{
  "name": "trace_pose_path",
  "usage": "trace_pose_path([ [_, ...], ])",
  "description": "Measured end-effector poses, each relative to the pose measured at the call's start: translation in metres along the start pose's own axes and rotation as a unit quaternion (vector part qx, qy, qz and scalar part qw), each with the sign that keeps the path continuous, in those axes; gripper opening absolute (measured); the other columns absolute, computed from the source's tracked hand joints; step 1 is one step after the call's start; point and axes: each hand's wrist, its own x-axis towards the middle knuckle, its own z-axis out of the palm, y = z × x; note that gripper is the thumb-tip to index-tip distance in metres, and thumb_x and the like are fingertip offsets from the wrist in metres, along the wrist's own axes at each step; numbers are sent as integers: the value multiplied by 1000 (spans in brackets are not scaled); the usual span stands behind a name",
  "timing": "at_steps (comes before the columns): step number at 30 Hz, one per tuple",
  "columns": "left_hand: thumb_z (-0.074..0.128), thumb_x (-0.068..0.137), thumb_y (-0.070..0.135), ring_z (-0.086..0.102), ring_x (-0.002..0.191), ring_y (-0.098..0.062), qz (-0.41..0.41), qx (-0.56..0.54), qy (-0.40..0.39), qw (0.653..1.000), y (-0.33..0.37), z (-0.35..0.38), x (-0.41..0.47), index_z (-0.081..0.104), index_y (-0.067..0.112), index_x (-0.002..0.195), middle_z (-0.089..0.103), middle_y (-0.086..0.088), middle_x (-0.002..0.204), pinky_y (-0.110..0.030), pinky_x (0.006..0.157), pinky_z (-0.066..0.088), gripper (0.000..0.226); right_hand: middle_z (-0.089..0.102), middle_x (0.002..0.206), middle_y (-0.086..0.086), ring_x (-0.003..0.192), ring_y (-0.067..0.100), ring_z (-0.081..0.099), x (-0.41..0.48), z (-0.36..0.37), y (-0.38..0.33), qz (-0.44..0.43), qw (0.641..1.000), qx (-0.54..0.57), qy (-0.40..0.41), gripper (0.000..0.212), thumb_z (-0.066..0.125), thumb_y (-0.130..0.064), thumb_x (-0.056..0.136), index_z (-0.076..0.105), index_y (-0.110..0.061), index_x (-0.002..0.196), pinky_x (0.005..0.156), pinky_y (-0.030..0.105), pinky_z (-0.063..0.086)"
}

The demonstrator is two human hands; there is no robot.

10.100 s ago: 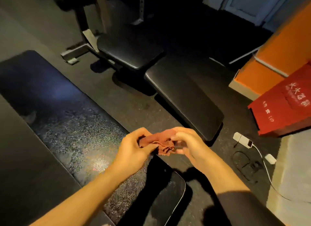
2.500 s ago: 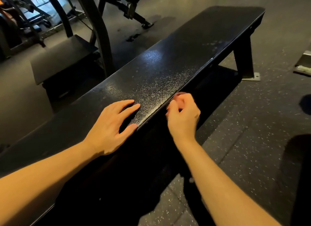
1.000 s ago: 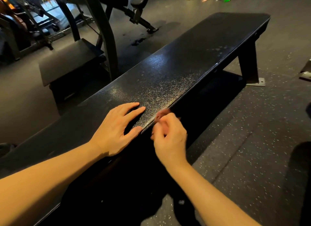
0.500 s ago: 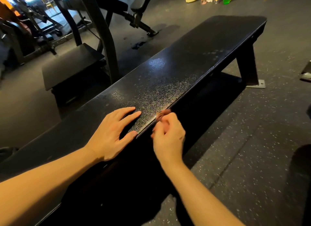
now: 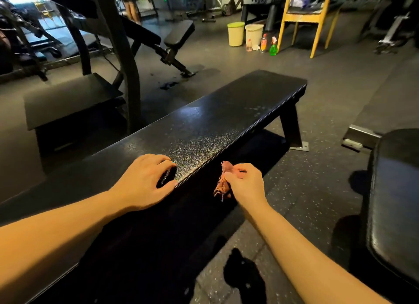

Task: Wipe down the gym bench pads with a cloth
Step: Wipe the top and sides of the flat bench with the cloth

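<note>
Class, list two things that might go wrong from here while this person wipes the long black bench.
The crumpled reddish-brown cloth is only pinched in the right hand, hanging beside the side edge of the long black bench pad; it may slip onto the speckled floor. The left hand rests on the pad's top, so that patch might go unwiped.

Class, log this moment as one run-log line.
left hand: rests on bench pad | right hand: grips reddish cloth beside pad's side edge | cloth-pad contact: unclear

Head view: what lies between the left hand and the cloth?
The head view shows only the bare near edge of the bench pad, between the left hand resting on it and the cloth the right hand grips.
</note>
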Motion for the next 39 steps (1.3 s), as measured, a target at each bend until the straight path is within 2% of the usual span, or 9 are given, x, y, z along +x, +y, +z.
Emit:
trace_pose_path([
  [6, 61, 92, 47, 58, 114, -17, 104, -55, 65, 991, 33, 17, 114, 68, 24, 124, 64, 4, 128, -35, 100, 48, 40, 72, 88, 9, 75, 22, 69, 57, -12, 6, 50, 997, -8, 59, 10, 64, -6, 92, 72, -10, 98, 49, 27, 53],
  [9, 60, 89, 48, 60, 110, -22, 132, -78, 83, 985, 31, 30, 174, 70, 21, 122, 66, 0, 125, -39, 97, 49, 44, 69, 82, -1, 76, 16, 65, 95, -18, -1, 32, 991, -52, 117, 24, 60, -1, 92, 70, -23, 92, 64, 27, 54],
  [13, 53, 86, 63, 59, 116, -24, 137, -115, 78, 981, 26, 48, 222, 66, 19, 128, 64, 0, 127, -44, 104, 45, 63, 75, 87, 8, 82, 25, 71, 137, -33, -22, 65, 975, -22, 212, 25, 63, -3, 91, 69, -24, 79, 76, 40, 61],
  [17, 50, 88, 63, 47, 132, -25, 119, -137, 50, 982, 30, 63, 219, 61, 15, 137, 57, -6, 139, -51, 117, 34, 69, 71, 82, 14, 63, 24, 65, 140, -38, -34, 143, 946, 57, 283, 14, 62, 1, 93, 72, -8, 91, 46, 28, 52],
  [21, 51, 90, 57, 45, 135, -26, 112, -145, 28, 983, 32, 55, 220, 60, 15, 138, 55, -7, 142, -53, 118, 31, 64, 74, 88, 18, 64, 26, 66, 144, -39, -28, 186, 939, 94, 275, 17, 62, 1, 94, 70, -12, 87, 43, 28, 49],
  [27, 56, 92, 47, 46, 137, -28, 115, -177, 16, 977, 33, 56, 225, 61, 13, 137, 52, -6, 145, -53, 115, 34, 57, 69, 84, 23, 57, 18, 64, 134, 6, -27, 190, 948, 179, 182, 19, 64, 3, 90, 61, -4, 107, 47, 28, 49],
  [32, 60, 92, 42, 47, 138, -28, 111, -181, 18, 977, 35, 56, 224, 60, 12, 139, 51, -7, 148, -55, 116, 32, 56, 69, 79, 13, 53, 19, 62, 176, -19, -32, 157, 961, 154, 167, 16, 54, 14, 90, 56, 2, 99, 46, 28, 49],
  [37, 60, 94, 41, 47, 138, -26, 107, -165, 18, 980, 38, 53, 225, 60, 13, 140, 50, -5, 148, -53, 119, 30, 55, 73, 71, 6, 63, 23, 73, 247, -68, -37, 110, 971, 53, 207, 14, 67, -8, 85, 64, -21, 81, 64, 46, 61],
  [39, 58, 94, 43, 46, 139, -26, 102, -154, 7, 983, 39, 51, 225, 59, 13, 141, 49, -4, 149, -51, 120, 29, 56, 72, 69, 7, 59, 18, 71, 227, -67, -36, 97, 983, 33, 150, 9, 67, -6, 88, 65, -14, 83, 56, 34, 59],
])
